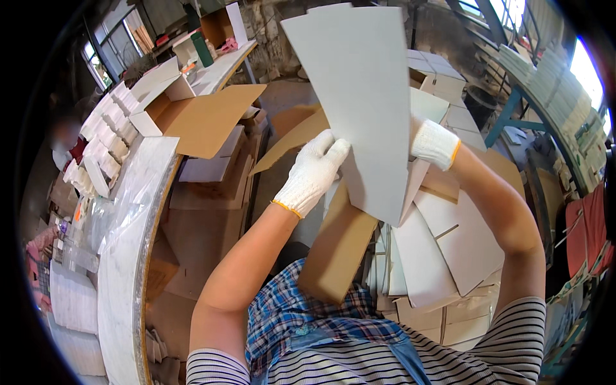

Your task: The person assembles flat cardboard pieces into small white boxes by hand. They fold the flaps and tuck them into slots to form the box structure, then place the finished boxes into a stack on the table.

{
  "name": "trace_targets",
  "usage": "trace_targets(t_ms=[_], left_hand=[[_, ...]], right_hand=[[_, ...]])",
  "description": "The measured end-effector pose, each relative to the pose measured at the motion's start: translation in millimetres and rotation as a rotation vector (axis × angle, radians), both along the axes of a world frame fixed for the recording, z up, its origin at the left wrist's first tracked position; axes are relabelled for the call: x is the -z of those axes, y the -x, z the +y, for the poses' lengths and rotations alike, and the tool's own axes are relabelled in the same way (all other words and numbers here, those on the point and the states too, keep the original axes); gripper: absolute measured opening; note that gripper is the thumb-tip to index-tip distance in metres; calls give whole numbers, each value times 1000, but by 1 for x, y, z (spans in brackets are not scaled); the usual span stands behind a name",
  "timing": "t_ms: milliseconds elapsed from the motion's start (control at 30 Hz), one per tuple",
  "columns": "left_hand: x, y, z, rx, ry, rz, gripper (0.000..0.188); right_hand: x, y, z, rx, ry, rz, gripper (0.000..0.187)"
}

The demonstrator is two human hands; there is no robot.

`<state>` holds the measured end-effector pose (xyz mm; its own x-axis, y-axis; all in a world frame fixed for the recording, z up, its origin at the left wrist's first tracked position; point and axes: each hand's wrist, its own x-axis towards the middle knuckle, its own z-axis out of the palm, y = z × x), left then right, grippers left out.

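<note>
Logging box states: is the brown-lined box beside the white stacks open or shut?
Open: the box shows its brown interior, its wide flap spread outward.

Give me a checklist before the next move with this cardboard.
Left hand in white knit glove touching the tall white cardboard panel: ok.
Right hand in white knit glove, fingertips in view: not ok, hidden behind the panel.
Right hand's grip: cannot tell.
Long brown cardboard panel clear of the blue plaid apron: cannot tell, they overlap in view.
Open white-and-brown cardboard box apart from both hands: ok.
</note>
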<state>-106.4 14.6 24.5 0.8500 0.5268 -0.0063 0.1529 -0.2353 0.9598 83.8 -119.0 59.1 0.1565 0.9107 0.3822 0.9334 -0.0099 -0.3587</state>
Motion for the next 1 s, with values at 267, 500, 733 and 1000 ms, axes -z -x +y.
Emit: trace_targets(t_ms=[267, 500, 733, 1000], left_hand=[[-8, -1, -6, -73, 176, -16, 52], [0, -20, -10, -71, 144, -73, 51], [1, -31, 6, -216, 285, -97, 41], [-7, -22, -8, -270, 8, -70, 42]], right_hand=[[-3, 20, -48, 66, -969, 523, 46], [35, 35, -35, -29, -766, 580, 58], [30, 65, -2, 137, -917, 486, 71], [10, 74, -29, 645, -277, -302, 51]])
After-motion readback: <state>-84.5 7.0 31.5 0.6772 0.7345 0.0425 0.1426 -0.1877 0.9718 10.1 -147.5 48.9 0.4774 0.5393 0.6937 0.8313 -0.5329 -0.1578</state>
